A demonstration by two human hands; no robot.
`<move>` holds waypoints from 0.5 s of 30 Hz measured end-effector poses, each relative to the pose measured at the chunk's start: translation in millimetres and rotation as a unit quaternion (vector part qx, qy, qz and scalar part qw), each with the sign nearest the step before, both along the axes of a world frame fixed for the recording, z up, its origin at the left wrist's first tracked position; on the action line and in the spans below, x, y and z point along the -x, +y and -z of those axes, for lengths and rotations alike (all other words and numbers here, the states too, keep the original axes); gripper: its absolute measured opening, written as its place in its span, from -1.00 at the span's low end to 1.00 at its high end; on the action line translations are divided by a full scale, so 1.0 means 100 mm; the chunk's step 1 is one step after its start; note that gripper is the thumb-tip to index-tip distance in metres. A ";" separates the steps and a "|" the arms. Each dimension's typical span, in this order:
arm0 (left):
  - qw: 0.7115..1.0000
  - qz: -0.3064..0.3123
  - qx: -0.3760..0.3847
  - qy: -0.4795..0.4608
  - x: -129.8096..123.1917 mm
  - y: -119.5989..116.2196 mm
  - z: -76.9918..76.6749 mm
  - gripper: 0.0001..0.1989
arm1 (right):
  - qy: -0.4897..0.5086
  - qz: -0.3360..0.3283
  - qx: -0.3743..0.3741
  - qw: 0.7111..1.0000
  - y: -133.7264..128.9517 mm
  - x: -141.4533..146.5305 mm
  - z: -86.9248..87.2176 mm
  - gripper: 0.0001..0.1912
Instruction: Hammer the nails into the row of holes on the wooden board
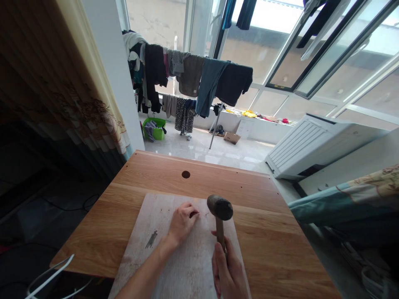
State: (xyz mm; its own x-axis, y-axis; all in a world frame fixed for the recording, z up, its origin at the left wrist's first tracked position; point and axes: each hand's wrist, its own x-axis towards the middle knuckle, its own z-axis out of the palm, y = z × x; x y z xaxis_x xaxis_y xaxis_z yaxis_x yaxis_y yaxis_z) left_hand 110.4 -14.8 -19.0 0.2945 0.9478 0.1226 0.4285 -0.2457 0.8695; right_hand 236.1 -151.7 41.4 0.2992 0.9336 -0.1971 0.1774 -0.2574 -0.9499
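A: What have I got in the right hand (229,268)?

B: From my end, fingers wrapped around the handle of a mallet (220,207). The handle is plain and straight, and the head is dark, rounded and blunt, rubbery to my eye. I see it upright in front of the upper right edge of the pale board (187,265).

A: And the left hand (182,224)?

B: Narrow. I see the fingers curled in, thumb and forefinger drawn close together near the board's far end. Anything between them is hidden from me, so I cannot tell whether it holds something.

A: How does that board look to you?

B: Flat, whitish, a bit scuffed, with brownish blotches. I make out a couple of tiny dark dots to the left of the left hand. Nearer me, a small bundle of thin grey slivers (151,239) lies on it, nail-like, though too small for me to be sure.

A: What's under it?

B: A worktop (264,241) of warm brown wood, smooth, with long streaks of grain. I can see a round, dark hole (185,174) beyond the board, and past the far edge, soft clothes (208,83) draped over a rack and a bright green basket (159,133) on the shiny floor.
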 end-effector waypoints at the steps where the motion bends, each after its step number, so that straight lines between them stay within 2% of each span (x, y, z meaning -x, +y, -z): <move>1: 1.000 0.001 0.001 0.000 0.00 0.00 0.00 -0.83 | -0.010 -0.003 0.010 1.000 0.01 -0.01 0.03 -0.28; 5: 1.000 0.000 0.003 0.002 0.00 0.00 -0.01 -0.82 | 0.000 -0.028 0.076 0.997 0.05 -0.09 0.16 -0.26; 10: 1.000 -0.007 -0.004 0.011 0.00 -0.01 -0.02 -0.87 | 0.050 0.012 0.035 0.998 -0.01 -0.13 0.13 -0.23; 15: 1.000 -0.007 -0.004 0.019 0.01 -0.01 -0.02 -0.87 | 0.076 0.039 0.048 0.995 -0.06 -0.11 0.14 -0.18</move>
